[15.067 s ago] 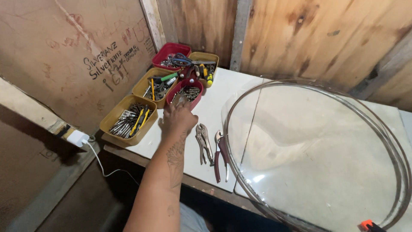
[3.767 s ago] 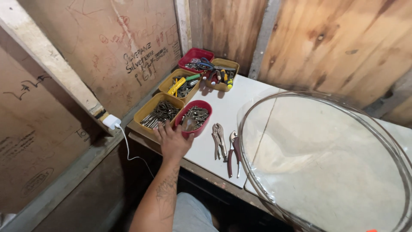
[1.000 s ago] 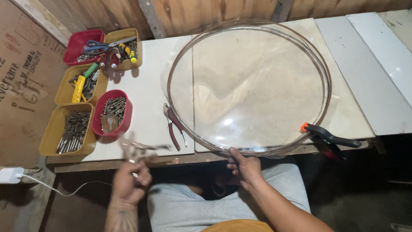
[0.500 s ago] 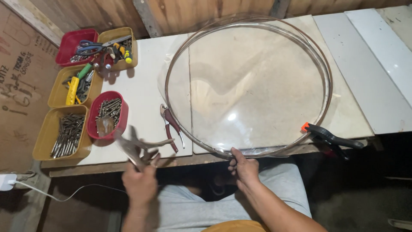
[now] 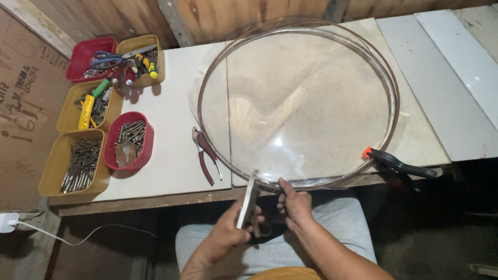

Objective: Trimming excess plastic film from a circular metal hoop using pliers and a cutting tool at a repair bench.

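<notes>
While gripping the near rim of the round metal hoop (image 5: 295,103) at the table (image 5: 171,129) edge, right hand (image 5: 294,203) curled shut; left hand (image 5: 228,234) clenched around locking pliers (image 5: 248,202), raised toward the rim.

The counter (image 5: 171,129) is off-white; on it sit red and mustard-yellow tubs (image 5: 80,109) and dark-red-handled pliers (image 5: 206,155). A clear sheet in a silvery hoop (image 5: 298,103) carries a black clamp (image 5: 399,166) tipped orange.

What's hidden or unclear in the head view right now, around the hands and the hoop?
- Tool in left hand: motion-blurred, kind unclear.
- Right hand fingertips: their hold on the hoop rim unclear.
- Red tub contents: too small to identify.
- Black clamp: jaw under table edge hidden.
</notes>
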